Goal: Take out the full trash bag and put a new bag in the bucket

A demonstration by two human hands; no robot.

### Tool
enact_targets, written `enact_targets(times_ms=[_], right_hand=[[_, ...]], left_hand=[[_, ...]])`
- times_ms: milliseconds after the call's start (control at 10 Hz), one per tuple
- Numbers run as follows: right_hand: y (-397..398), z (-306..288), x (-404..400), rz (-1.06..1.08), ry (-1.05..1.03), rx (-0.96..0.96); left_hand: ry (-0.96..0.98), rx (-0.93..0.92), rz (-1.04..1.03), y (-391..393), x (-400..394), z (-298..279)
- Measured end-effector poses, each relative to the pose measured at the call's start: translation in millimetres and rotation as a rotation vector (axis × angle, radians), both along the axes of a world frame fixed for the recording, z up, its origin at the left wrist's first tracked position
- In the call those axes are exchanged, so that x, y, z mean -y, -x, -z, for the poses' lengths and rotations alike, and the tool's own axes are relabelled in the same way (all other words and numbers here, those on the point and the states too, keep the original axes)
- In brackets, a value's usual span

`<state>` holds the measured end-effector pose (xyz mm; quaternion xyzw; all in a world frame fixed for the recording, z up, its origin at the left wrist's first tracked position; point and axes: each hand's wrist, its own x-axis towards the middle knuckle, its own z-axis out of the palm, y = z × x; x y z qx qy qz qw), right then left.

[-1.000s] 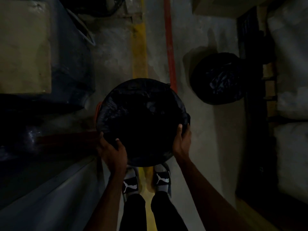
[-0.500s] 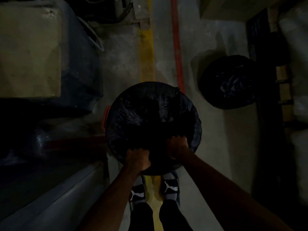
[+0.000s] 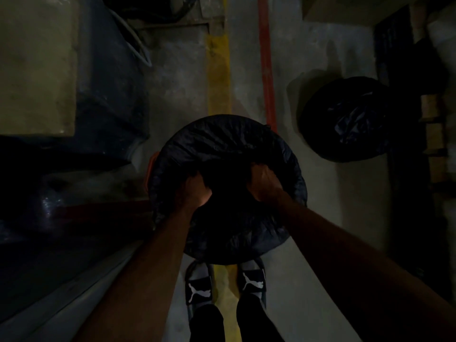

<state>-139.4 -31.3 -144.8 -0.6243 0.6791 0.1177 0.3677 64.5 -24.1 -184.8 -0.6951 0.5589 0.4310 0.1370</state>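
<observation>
A black trash bag [image 3: 222,141] lines a round bucket in front of my feet, its edge folded over the rim; an orange strip of the bucket [image 3: 151,166] shows at the left. Both my hands are down inside the bag's mouth. My left hand [image 3: 195,191] is curled, pressing on the plastic at the near left. My right hand [image 3: 265,180] pushes into the plastic at the near right. Whether the fingers pinch the film is hard to tell in the dim light. A full, tied black bag [image 3: 345,119] sits on the floor to the right.
The concrete floor carries a yellow stripe [image 3: 218,77] and a red stripe [image 3: 266,70] running away from me. A large dark blue machine or bin [image 3: 106,95] stands at the left. A dark rack with shelves [image 3: 419,119] lines the right wall.
My hands left the bucket's outer rim and went down inside the bag's mouth, deeper now than half a second ago. The camera view has shifted slightly.
</observation>
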Motion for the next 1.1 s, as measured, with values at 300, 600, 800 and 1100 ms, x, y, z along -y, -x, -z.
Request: enact_targets(times_ms=[300, 600, 800, 1100], right_hand=[[0.9, 15.0, -85.1, -0.549, -0.186, -0.18], [-12.8, -9.4, -69.2, -0.209, 0.471, -0.008], [-17.7, -24.1, -39.1, -0.217, 0.46, -0.105], [-17.0, -64.2, -24.1, -0.202, 0.505, -0.15]], left_hand=[[0.054, 0.206, 0.629, 24.5, -51.7, -9.7], [0.619, 0.155, 0.306, 26.8, -67.5, -42.6], [0.697, 0.123, 0.293, 27.8, -37.1, -60.2], [0.727, 0.166, 0.32, 22.8, -14.3, -105.9]])
